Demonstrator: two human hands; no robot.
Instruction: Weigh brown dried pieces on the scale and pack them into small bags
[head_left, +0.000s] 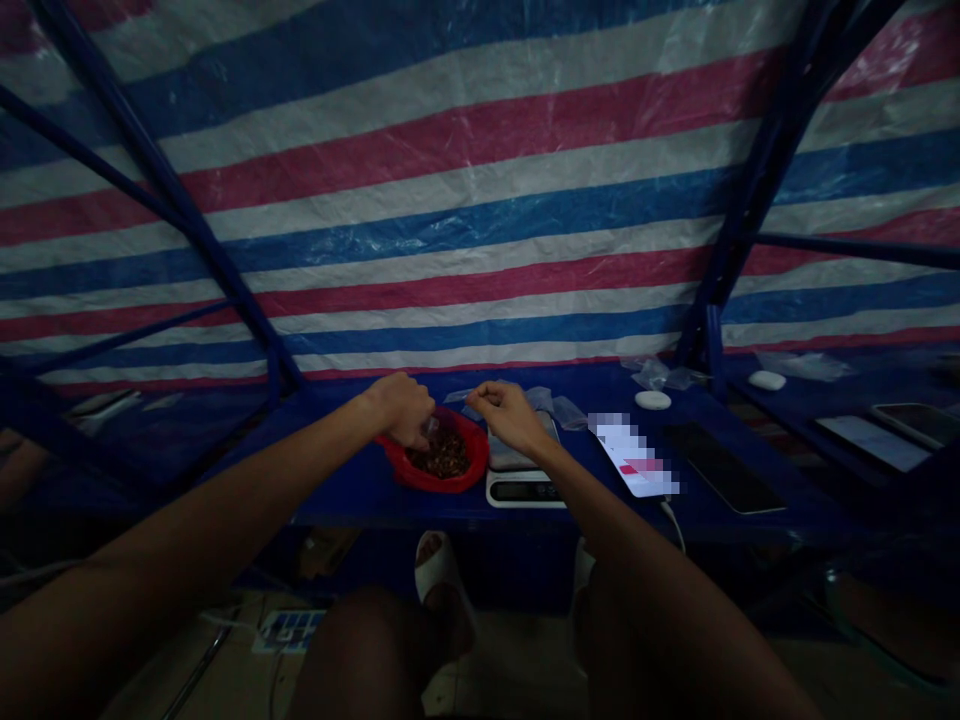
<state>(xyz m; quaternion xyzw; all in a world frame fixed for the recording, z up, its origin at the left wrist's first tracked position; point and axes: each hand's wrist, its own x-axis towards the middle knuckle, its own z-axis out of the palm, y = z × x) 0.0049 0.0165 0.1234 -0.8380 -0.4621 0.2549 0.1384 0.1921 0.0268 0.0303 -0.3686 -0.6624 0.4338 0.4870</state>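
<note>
My left hand [405, 410] is closed, knuckles up, with its fingers reaching down into a red plastic bag [400, 470]. The bag lies open and holds many small brownish, shiny pieces [450, 455], too dark to name. Something clear shows by the left fingertips. My right hand [508, 412] hovers over a white digital scale [517, 480], thumb and fingers pinched together. What it pinches, if anything, is too small to make out. Its wrist and forearm cover part of the scale. Thin clear plastic bags [566, 412] lie behind and beside the scale.
A lit phone [634, 460] with a cable [675, 525] lies right of the scale, beside a dark phone [724, 470]. Behind them are a white earbud case [652, 400] and more clear plastic [656, 373]. Blue metal posts [712, 270] stand before a striped sheet [480, 200].
</note>
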